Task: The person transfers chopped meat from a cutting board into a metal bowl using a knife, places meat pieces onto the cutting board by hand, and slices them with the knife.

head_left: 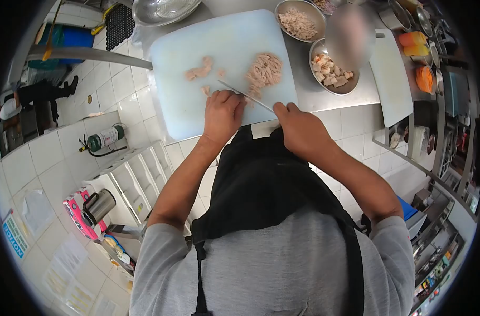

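On the steel surface (316,102), a pale cutting board (224,37) carried sliced meat (265,70) on its right. The right hand (300,126) had fingers around a knife (258,102); the left hand (224,113), fingers curled, rested beside it, whether holding anything I couldn't tell.

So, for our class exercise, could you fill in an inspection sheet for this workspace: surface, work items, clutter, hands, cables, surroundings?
Surface: pale cutting board on a metal counter.
Work items: knife; sliced food pile; smaller pieces apart at left.
Clutter: bowl of small bits, bowl of chunks, second board, all right of the first.
Hands: right hand grips the knife; left hand curled near the blade, hold unclear.
Cables: nothing seen.
Surroundings: white tiles, green fire extinguisher, another person's legs.
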Demonstrator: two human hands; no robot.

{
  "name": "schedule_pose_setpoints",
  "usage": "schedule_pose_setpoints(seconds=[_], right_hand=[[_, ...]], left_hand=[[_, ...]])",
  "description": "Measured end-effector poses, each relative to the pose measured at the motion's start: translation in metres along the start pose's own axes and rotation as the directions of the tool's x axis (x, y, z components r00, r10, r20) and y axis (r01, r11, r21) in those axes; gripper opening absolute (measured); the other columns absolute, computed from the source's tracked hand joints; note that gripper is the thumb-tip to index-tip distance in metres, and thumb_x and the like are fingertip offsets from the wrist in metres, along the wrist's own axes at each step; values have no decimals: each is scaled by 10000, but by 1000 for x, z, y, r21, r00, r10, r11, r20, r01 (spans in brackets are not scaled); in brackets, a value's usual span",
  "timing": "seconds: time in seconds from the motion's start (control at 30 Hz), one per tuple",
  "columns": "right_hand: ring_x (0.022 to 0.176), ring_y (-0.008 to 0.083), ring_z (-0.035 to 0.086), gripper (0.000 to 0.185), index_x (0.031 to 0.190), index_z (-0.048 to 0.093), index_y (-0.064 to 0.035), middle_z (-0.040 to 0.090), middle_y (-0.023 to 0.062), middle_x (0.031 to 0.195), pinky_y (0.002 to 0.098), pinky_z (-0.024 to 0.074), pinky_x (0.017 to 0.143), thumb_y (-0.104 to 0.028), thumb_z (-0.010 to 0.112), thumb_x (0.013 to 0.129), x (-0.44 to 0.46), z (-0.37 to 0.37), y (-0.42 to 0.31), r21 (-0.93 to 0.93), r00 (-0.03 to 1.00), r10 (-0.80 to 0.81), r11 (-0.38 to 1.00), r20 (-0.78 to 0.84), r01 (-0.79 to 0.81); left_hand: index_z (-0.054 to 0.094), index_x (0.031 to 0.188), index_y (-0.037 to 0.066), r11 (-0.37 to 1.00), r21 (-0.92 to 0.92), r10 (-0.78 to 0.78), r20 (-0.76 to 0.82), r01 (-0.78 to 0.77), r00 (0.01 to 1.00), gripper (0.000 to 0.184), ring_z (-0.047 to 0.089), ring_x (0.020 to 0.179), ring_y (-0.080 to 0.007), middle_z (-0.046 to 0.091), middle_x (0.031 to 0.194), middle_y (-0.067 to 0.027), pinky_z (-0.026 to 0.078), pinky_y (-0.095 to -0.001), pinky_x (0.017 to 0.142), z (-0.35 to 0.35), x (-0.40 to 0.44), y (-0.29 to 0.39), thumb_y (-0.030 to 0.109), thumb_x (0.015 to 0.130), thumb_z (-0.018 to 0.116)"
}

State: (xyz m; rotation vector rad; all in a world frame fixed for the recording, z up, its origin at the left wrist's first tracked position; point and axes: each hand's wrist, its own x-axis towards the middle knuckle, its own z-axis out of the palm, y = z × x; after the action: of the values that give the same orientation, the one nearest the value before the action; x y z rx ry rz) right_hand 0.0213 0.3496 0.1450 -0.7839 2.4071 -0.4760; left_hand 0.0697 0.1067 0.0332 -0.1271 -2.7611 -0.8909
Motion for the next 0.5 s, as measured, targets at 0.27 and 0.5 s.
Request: schedule_pose_setpoints(seconds=[0.27,0.5], right_hand=[[884,503,717,339,1256,504,0,669,268,1059,584,590,773,45,551,923,8,-1,-3,-50,1000,-4,999,22,6],[884,505,718,340,1261,507,1,669,266,1054,584,590,772,39,554,926,18,3,0,-97,997,-23,995,68,30]], left_hand=[[807,955,81,999,-29,-20,-61,18,998,99,671,940,-336,743,949,-77,528,-464,879,2,-3,2,61,863,841],[811,956,84,998,-59,-7,-94,2,996,107,663,937,-330,725,959,-69,524,-465,866,4,-8,0,50,860,846]])
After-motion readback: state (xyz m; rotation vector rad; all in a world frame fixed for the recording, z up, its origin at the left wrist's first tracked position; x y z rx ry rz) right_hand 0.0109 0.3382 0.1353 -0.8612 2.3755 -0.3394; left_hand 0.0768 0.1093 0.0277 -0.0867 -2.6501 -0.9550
